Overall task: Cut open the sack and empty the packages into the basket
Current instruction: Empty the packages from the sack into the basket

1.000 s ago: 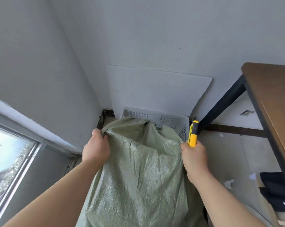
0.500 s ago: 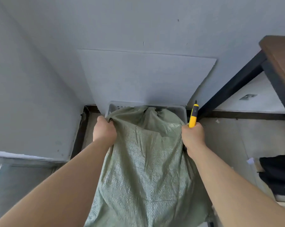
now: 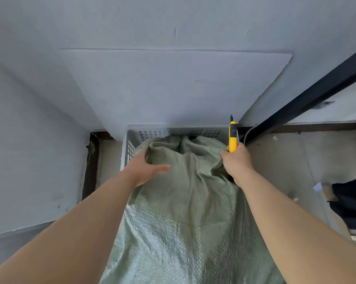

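Just loosened the left hand (image 3: 145, 171) to flat fingers (image 3: 141, 158) on the green woven plastic sack (image 3: 185, 201), right hand (image 3: 237, 162) still clutching its edge plus yellow plastic box cutter (image 3: 233, 138), probably regripping.

Head cam, steep downward, close.

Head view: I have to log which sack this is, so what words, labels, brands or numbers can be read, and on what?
No text can be read in this view.
The green sack: no print on the side shown.
The yellow utility knife: no legible marking.
The white basket: no label visible.
The paper scrap on the floor: too small to tell.
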The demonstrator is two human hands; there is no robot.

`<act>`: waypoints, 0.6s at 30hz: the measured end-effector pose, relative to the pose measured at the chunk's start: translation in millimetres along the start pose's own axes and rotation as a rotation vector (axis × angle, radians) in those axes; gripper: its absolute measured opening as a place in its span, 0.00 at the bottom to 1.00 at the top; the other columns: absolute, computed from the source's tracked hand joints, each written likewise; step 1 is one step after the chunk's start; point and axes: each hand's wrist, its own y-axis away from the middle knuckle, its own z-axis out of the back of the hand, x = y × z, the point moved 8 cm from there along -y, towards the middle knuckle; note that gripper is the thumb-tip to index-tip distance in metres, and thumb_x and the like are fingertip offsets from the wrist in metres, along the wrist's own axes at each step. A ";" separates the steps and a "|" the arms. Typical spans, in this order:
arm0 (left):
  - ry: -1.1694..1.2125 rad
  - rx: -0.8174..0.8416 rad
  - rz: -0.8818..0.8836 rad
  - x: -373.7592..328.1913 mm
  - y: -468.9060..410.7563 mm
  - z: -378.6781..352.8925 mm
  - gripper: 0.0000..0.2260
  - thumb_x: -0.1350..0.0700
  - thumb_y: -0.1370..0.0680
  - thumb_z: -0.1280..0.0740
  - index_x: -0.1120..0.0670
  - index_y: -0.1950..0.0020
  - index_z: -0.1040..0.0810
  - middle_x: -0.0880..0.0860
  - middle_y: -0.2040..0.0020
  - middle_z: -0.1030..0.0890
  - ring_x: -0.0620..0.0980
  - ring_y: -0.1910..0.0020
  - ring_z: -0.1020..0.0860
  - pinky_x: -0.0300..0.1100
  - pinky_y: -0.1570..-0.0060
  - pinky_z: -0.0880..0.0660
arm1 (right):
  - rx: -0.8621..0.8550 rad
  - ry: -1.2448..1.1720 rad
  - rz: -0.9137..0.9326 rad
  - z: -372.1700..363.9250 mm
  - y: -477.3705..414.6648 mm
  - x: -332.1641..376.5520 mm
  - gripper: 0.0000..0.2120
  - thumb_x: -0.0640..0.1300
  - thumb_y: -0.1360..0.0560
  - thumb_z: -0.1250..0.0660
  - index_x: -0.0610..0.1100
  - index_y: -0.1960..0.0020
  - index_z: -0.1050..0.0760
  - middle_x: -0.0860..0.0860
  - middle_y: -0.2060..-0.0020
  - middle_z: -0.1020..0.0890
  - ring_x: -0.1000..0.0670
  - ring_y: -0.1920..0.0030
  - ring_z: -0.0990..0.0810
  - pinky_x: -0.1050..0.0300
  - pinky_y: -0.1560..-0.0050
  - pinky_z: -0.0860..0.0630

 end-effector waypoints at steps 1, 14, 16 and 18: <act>-0.041 0.038 0.020 5.9 0.5 -2.3 0.49 0.44 0.35 0.22 0.50 0.22 0.46 0.50 0.26 0.34 0.52 0.29 0.33 0.48 0.32 0.33 | 0.000 0.007 0.004 -0.1 -0.9 0.8 0.04 0.40 0.23 0.38 0.43 0.54 0.34 0.48 0.68 0.31 0.49 0.72 0.34 0.56 0.72 0.37; -0.187 -0.348 -0.105 -3.0 7.8 21.5 0.24 0.61 0.28 0.28 0.51 0.33 0.28 0.51 0.52 0.21 0.51 0.55 0.24 0.42 0.55 0.29 | 0.288 0.314 0.160 -11.3 0.8 6.6 0.13 0.45 0.29 0.29 0.44 0.57 0.34 0.46 0.63 0.28 0.47 0.66 0.30 0.56 0.68 0.34; -0.153 -0.422 -0.119 -6.4 8.4 23.1 0.18 0.61 0.27 0.29 0.53 0.38 0.25 0.51 0.53 0.20 0.51 0.55 0.24 0.42 0.54 0.29 | 0.412 0.399 0.145 -8.1 11.4 9.5 0.18 0.48 0.35 0.23 0.45 0.59 0.33 0.48 0.65 0.27 0.48 0.67 0.28 0.56 0.66 0.34; -0.100 -0.476 -0.112 -8.4 9.4 24.1 0.15 0.60 0.26 0.30 0.55 0.40 0.24 0.50 0.54 0.22 0.50 0.55 0.25 0.42 0.53 0.30 | 0.529 0.460 0.130 -0.9 27.6 13.2 0.20 0.48 0.38 0.21 0.43 0.57 0.29 0.49 0.64 0.26 0.50 0.66 0.27 0.57 0.65 0.33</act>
